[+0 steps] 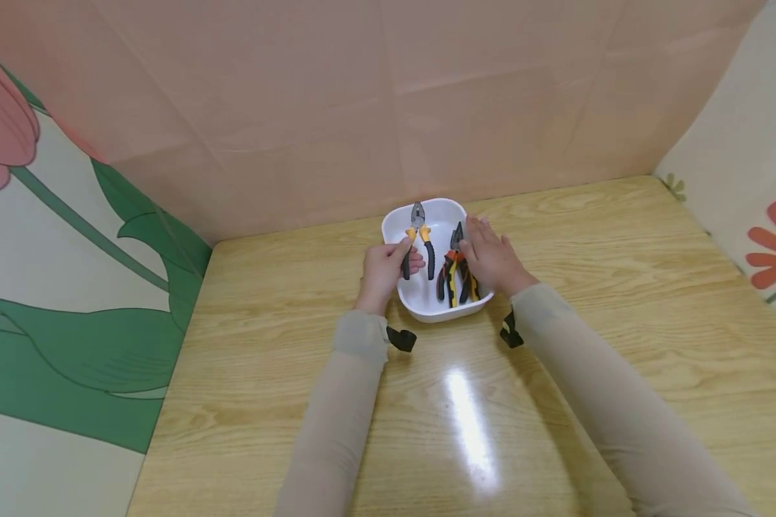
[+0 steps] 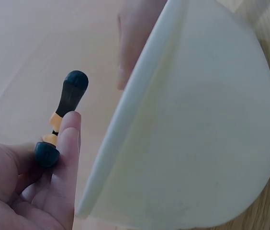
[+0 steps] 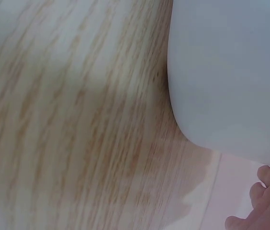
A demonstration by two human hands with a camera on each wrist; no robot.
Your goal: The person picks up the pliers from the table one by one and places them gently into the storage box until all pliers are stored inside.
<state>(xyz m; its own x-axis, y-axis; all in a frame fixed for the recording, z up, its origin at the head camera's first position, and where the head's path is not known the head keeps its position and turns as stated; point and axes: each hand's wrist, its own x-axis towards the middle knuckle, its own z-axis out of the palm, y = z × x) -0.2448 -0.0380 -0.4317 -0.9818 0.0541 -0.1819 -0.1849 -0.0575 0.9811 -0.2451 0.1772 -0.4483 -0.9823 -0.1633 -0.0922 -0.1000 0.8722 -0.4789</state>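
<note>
Broadly, a light wooden desk (image 1: 556, 301) is carrying a white rounded plastic tub (image 1: 437, 215) near the pink back wall (image 1: 388, 100). Inside the tub, a pair of black-and-orange-handled pliers (image 1: 454, 276) is lying on the right side. The right hand (image 1: 491, 258) is resting with straight, relaxed fingers on the tub's right rim, steadying it. The left hand (image 1: 384, 269) is gripping the black-and-yellow-handled pliers (image 1: 420, 240) by the handles, their jaws pointing towards the wall, over the tub's left half. Keeping that tub pinned and the grip firm on both handles seems the sound way here.

Head looks down; wrist views closely share the bowl (image 1: 436, 310).
</note>
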